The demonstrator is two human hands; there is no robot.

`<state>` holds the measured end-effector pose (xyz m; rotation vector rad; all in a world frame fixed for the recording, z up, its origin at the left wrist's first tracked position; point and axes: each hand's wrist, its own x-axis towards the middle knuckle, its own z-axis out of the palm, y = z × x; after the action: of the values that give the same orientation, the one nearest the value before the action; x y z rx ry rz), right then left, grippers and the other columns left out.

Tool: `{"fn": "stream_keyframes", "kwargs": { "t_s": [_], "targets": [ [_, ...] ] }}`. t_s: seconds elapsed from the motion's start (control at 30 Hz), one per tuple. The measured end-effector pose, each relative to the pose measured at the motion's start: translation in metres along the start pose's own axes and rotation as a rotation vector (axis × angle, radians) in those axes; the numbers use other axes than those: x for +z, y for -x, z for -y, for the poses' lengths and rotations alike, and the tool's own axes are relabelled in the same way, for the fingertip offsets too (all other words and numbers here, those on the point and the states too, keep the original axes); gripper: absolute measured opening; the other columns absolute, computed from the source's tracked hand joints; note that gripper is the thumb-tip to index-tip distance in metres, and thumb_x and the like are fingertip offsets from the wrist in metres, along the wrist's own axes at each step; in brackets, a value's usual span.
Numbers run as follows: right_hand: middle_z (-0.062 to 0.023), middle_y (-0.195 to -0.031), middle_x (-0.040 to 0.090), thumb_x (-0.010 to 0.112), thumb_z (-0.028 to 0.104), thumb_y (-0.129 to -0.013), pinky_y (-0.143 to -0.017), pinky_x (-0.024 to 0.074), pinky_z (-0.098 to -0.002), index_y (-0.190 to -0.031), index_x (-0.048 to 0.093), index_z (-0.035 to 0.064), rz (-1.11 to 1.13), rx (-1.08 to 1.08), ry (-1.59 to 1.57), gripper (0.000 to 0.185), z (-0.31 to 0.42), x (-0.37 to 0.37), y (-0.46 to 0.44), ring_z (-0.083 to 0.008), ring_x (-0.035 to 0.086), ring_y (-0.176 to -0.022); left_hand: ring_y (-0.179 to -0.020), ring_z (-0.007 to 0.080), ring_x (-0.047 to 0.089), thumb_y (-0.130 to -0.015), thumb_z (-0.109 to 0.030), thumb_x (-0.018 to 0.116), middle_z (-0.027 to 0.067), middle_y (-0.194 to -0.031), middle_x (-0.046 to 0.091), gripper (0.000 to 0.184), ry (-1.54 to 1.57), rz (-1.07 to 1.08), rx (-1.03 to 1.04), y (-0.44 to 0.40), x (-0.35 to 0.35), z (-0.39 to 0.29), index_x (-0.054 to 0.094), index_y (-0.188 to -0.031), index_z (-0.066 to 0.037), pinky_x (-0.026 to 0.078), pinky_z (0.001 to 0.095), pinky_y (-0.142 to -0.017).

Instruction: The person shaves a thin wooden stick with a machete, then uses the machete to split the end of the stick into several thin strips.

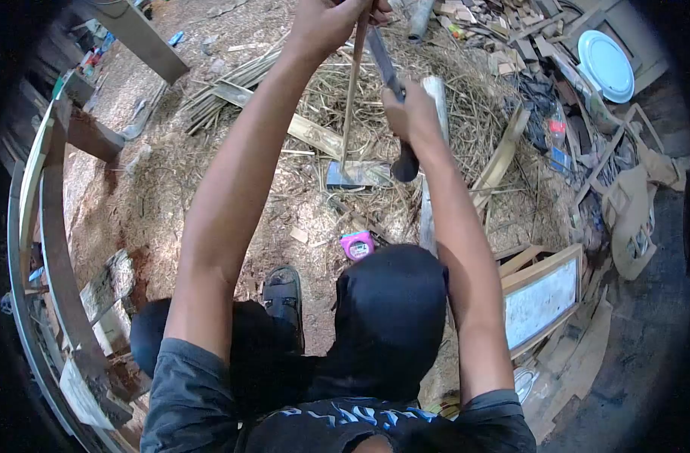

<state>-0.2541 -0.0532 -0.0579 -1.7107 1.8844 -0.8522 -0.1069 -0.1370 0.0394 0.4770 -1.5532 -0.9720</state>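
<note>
At the top edge of the head view, my left hand (333,23) is closed around the upper end of a thin wooden strip (352,98). The strip stands nearly upright, its lower end at a small flat block (369,175) on the ground. My right hand (414,115) grips the dark handle of a large knife (382,59). The blade points up and away, close beside the strip's upper part; whether they touch I cannot tell. Between my feet and the block lies a pink tape measure (357,244).
Shavings and a heap of split strips (235,94) cover the ground ahead. A pale pole (437,98) lies right of my hand. Wood scraps, a light blue round lid (606,66) and a framed panel (541,298) stand at right. Wooden posts (137,38) rise at left.
</note>
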Motion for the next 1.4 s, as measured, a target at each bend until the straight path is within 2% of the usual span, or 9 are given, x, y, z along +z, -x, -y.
{"fn": "stream_keyframes", "kwargs": {
  "t_s": [0.23, 0.43, 0.57, 0.83, 1.03, 1.13, 1.2, 1.3, 1.4],
  "targets": [
    [-0.0196, -0.068, 0.058, 0.054, 0.016, -0.089, -0.064, 0.0458, -0.0447, -0.093, 0.057, 0.0009, -0.055, 0.036, -0.184, 0.016, -0.047, 0.063, 0.078, -0.0342, 0.059, -0.064, -0.058, 0.0081, 0.045, -0.101, -0.034, 0.047, -0.0029, -0.065, 0.046, 0.035, 0.471, 0.014, -0.119, 0.009, -0.002, 0.014, 0.062, -0.109, -0.003, 0.038, 0.0233, -0.056],
    [-0.0208, -0.066, 0.059, 0.053, 0.020, -0.090, -0.056, 0.0470, -0.0443, -0.103, 0.053, 0.0018, -0.159, 0.032, -0.175, 0.022, -0.055, 0.049, 0.108, -0.0415, 0.061, -0.060, -0.060, 0.0081, 0.051, -0.101, -0.030, 0.051, 0.0008, -0.070, 0.054, 0.030, 0.365, -0.114, -0.096, 0.024, 0.012, -0.003, 0.064, -0.100, -0.003, 0.041, 0.0222, -0.055],
    [-0.0128, -0.066, 0.060, 0.065, 0.011, -0.087, -0.056, 0.0473, -0.0374, -0.108, 0.055, 0.0008, -0.141, 0.141, -0.373, 0.025, -0.044, 0.036, 0.107, -0.0217, 0.059, -0.057, -0.052, 0.0064, 0.045, -0.101, -0.035, 0.050, -0.0014, -0.064, 0.050, 0.028, 0.366, -0.072, -0.075, 0.034, 0.020, 0.004, 0.055, -0.093, -0.009, 0.037, 0.0194, -0.047],
    [-0.0202, -0.068, 0.060, 0.059, 0.006, -0.086, -0.057, 0.0476, -0.0436, -0.118, 0.049, 0.0025, -0.199, -0.155, -0.219, 0.034, 0.004, 0.025, 0.103, -0.0373, 0.065, -0.063, -0.047, 0.0011, 0.031, -0.101, -0.035, 0.052, -0.0076, -0.060, 0.038, 0.027, 0.442, -0.056, -0.052, 0.038, 0.035, 0.004, 0.050, -0.085, -0.013, 0.023, 0.0183, -0.041],
    [-0.0211, -0.065, 0.057, 0.048, 0.012, -0.088, -0.056, 0.0468, -0.0442, -0.107, 0.048, 0.0039, 0.164, 0.329, -0.322, 0.021, -0.028, 0.049, 0.096, -0.0360, 0.063, -0.061, -0.047, 0.0012, 0.032, -0.101, -0.038, 0.051, -0.0069, -0.062, 0.039, 0.030, 0.416, -0.018, -0.056, 0.040, 0.040, 0.007, 0.049, -0.083, -0.013, 0.023, 0.0177, -0.041],
    [-0.0188, -0.063, 0.054, 0.050, 0.010, -0.087, -0.057, 0.0460, -0.0423, -0.103, 0.050, 0.0050, 0.016, 0.092, -0.301, 0.017, -0.014, 0.033, 0.093, -0.0333, 0.058, -0.058, -0.047, 0.0015, 0.032, -0.100, -0.039, 0.050, -0.0061, -0.062, 0.040, 0.031, 0.406, 0.001, -0.049, 0.038, 0.036, 0.018, 0.049, -0.084, -0.013, 0.023, 0.0176, -0.041],
    [-0.0190, -0.063, 0.055, 0.051, 0.009, -0.088, -0.055, 0.0454, -0.0424, -0.107, 0.049, 0.0055, -0.119, -0.081, -0.284, 0.020, -0.020, 0.039, 0.095, -0.0334, 0.058, -0.057, -0.046, 0.0017, 0.032, -0.100, -0.039, 0.050, -0.0056, -0.062, 0.040, 0.032, 0.966, 0.055, -0.244, 0.032, 0.035, 0.023, 0.050, -0.085, -0.012, 0.022, 0.0179, -0.040],
    [-0.0152, -0.062, 0.057, 0.051, 0.010, -0.089, -0.051, 0.0441, -0.0393, -0.110, 0.049, 0.0044, 0.041, 0.082, -0.024, 0.022, -0.072, 0.087, 0.096, -0.0287, 0.058, -0.055, -0.045, 0.0015, 0.032, -0.100, -0.039, 0.050, -0.0056, -0.062, 0.041, 0.032, 0.345, -0.038, -0.114, 0.039, 0.043, 0.003, 0.050, -0.085, -0.011, 0.022, 0.0178, -0.039],
    [-0.0173, -0.061, 0.059, 0.049, 0.013, -0.090, -0.047, 0.0430, -0.0428, -0.113, 0.051, 0.0000, 0.171, 0.021, -0.195, 0.027, -0.117, 0.103, 0.114, -0.0296, 0.057, -0.050, -0.045, 0.0016, 0.032, -0.101, -0.038, 0.050, -0.0057, -0.062, 0.040, 0.031, 0.416, -0.069, -0.112, 0.038, 0.040, 0.000, 0.050, -0.086, -0.011, 0.022, 0.0175, -0.039]
  ]
}}
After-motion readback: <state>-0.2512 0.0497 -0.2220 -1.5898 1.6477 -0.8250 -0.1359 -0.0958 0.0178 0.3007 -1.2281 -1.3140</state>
